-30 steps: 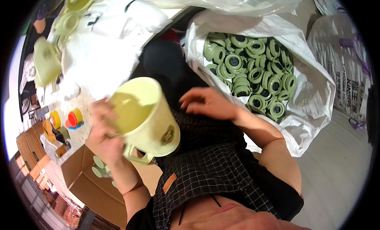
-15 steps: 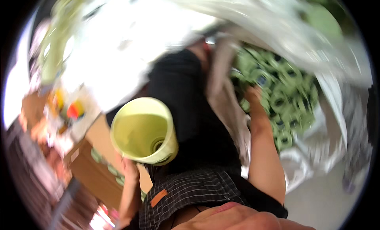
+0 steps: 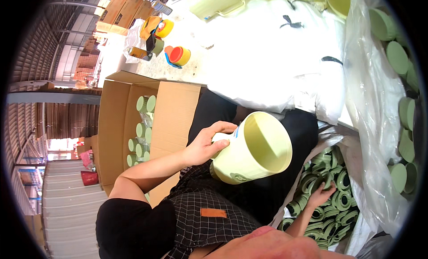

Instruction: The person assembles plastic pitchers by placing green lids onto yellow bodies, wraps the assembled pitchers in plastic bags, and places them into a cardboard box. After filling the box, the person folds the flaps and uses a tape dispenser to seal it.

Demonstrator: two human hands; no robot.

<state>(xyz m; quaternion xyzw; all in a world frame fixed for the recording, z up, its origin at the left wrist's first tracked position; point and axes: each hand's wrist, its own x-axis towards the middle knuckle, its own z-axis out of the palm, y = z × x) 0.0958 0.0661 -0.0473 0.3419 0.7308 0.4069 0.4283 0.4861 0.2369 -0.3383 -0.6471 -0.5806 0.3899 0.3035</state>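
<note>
My left hand (image 3: 204, 146) grips a pale yellow-green plastic jug (image 3: 258, 149) by its side, open mouth facing up and right, held over my lap and black checked apron (image 3: 200, 214). My right hand (image 3: 322, 195) reaches down into a white bag (image 3: 356, 169) full of green plastic rings (image 3: 332, 214). Its fingers lie among the rings, and I cannot see whether they hold one.
An open cardboard box (image 3: 171, 111) with several green pieces stands to the left. Above it lie a red and yellow tape roll (image 3: 178, 56), a yellow roll (image 3: 165, 28) and white plastic sheeting (image 3: 276, 49). A clear bag of green lids (image 3: 399, 80) hangs at the right.
The view has swung round. My right hand has gone from my lap down into the bag of green rings. The left hand still holds the jug, now tipped more sideways.
</note>
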